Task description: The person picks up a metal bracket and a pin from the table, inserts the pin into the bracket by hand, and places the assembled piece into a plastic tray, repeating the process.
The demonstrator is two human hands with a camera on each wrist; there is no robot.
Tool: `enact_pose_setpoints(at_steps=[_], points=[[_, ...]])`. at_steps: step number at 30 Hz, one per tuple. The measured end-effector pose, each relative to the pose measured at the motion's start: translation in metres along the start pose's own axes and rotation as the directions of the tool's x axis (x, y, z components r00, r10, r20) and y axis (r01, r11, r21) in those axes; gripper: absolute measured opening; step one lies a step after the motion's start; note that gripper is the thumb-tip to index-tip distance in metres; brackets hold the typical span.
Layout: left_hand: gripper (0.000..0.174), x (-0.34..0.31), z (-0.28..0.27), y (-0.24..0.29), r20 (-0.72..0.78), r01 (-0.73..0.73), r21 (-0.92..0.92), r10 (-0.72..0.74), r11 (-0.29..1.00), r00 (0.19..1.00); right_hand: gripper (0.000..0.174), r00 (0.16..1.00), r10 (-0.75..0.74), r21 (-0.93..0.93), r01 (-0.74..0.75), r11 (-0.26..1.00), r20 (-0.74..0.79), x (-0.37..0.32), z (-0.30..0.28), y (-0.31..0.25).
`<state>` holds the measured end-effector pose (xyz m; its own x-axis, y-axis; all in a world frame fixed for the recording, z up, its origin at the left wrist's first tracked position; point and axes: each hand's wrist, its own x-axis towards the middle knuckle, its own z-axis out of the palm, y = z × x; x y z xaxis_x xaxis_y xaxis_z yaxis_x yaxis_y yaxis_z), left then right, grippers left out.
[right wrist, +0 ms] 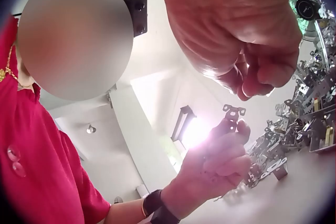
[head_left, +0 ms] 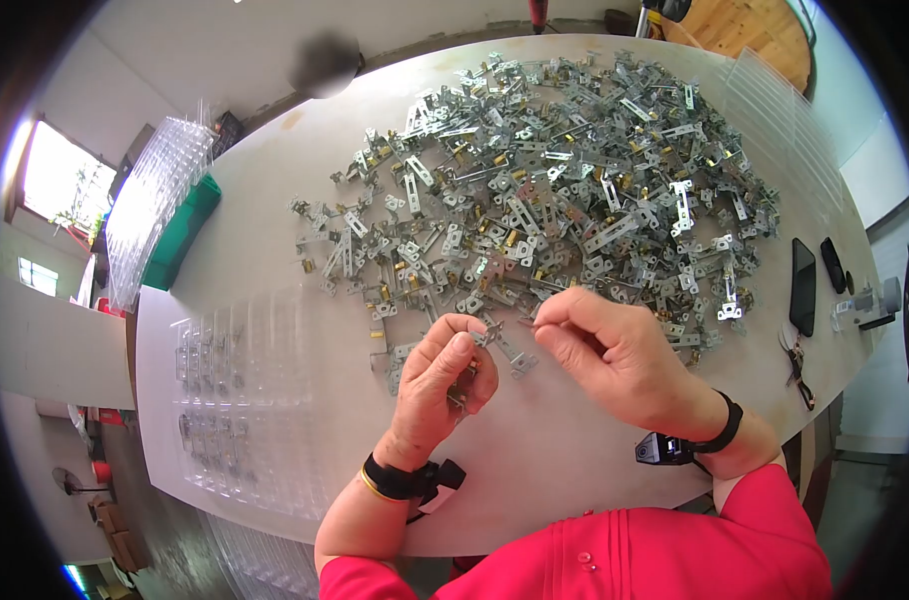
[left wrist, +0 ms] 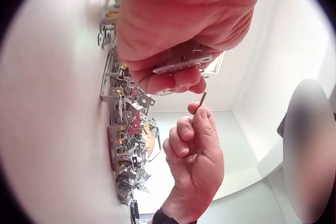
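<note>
The left hand point(head_left: 437, 385) grips a small metal bracket point(head_left: 487, 336), its thumb over the curled fingers; in the right wrist view the bracket's winged end point(right wrist: 234, 111) sticks up above that hand point(right wrist: 212, 163). Just to the right, the right hand point(head_left: 615, 350) pinches a thin pin point(head_left: 526, 322) between thumb and forefinger. The left wrist view shows the pin point(left wrist: 202, 98) pointing up from the right hand's fingertips point(left wrist: 199, 109), apart from the metal plate point(left wrist: 182, 66) in the left hand. Part of what lies in the left palm is hidden.
A large heap of metal brackets point(head_left: 535, 200) covers the table's far middle. Clear plastic trays point(head_left: 245, 400) lie at the left, some pockets holding parts. A green bin point(head_left: 183, 235) stands at the far left. A phone point(head_left: 803, 287) and scissors point(head_left: 797, 365) lie at the right.
</note>
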<state>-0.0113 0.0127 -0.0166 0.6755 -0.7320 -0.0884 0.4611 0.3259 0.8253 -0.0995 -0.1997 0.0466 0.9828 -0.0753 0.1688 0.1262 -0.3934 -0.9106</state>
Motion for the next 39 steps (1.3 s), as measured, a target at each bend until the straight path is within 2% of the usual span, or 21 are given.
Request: enact_pose_setpoints(at_steps=[3,7,10,19,22,24,25,27,28,30,33,39], points=[[0.027,0.001,-0.002,-0.002,0.035,-0.022,-0.042,0.024,0.999,0.999,0.006,0.996,0.067,-0.051,-0.064,0.997,0.058,-0.002,0.003,-0.003],[0.027,0.000,-0.001,-0.002,0.045,-0.025,-0.028,0.026,0.999,0.999,0.006,0.994,0.072,-0.076,-0.066,0.995,0.077,-0.001,0.004,-0.003],[0.028,0.000,0.000,-0.002,0.066,-0.019,-0.010,0.019,1.000,0.998,0.005,0.997,0.019,-0.096,-0.012,0.995,0.071,-0.001,0.005,-0.001],[0.032,-0.004,0.003,0.000,0.084,-0.030,0.169,0.016,0.985,0.996,0.005,0.997,-0.023,-0.117,0.032,0.993,0.075,-0.001,0.006,0.004],[0.035,-0.007,0.007,0.003,0.095,0.031,0.265,-0.058,0.964,0.994,0.007,0.995,-0.023,-0.101,0.033,0.994,0.095,-0.002,0.006,0.007],[0.035,-0.007,0.009,0.003,0.075,0.034,0.319,-0.061,0.947,0.995,0.012,0.978,0.132,-0.045,-0.127,0.991,0.160,-0.001,0.002,0.001],[0.035,-0.007,0.010,0.002,0.055,0.039,0.372,-0.064,0.928,0.996,0.012,0.978,0.134,-0.044,-0.129,0.991,0.160,0.000,0.001,0.000],[0.035,-0.008,0.011,0.002,0.068,0.028,0.398,-0.061,0.917,0.996,0.019,0.940,0.190,0.094,-0.224,0.970,0.283,0.001,-0.001,0.000],[0.035,-0.008,0.012,0.001,0.081,0.015,0.425,-0.055,0.905,0.995,0.019,0.940,0.192,0.094,-0.226,0.970,0.283,0.002,-0.002,0.000],[0.034,-0.009,0.012,0.000,0.083,0.016,0.437,-0.057,0.899,0.995,0.022,0.891,0.279,0.198,-0.365,0.910,0.357,0.004,-0.004,0.000],[0.033,-0.009,0.011,-0.001,0.097,0.002,0.466,-0.053,0.885,0.994,0.021,0.846,0.342,0.221,-0.455,0.863,0.410,0.008,-0.008,-0.002],[0.030,-0.008,0.013,-0.008,0.121,-0.033,0.490,-0.030,0.871,0.992,0.011,0.858,0.333,0.227,-0.441,0.869,0.392,0.004,-0.002,0.005]])
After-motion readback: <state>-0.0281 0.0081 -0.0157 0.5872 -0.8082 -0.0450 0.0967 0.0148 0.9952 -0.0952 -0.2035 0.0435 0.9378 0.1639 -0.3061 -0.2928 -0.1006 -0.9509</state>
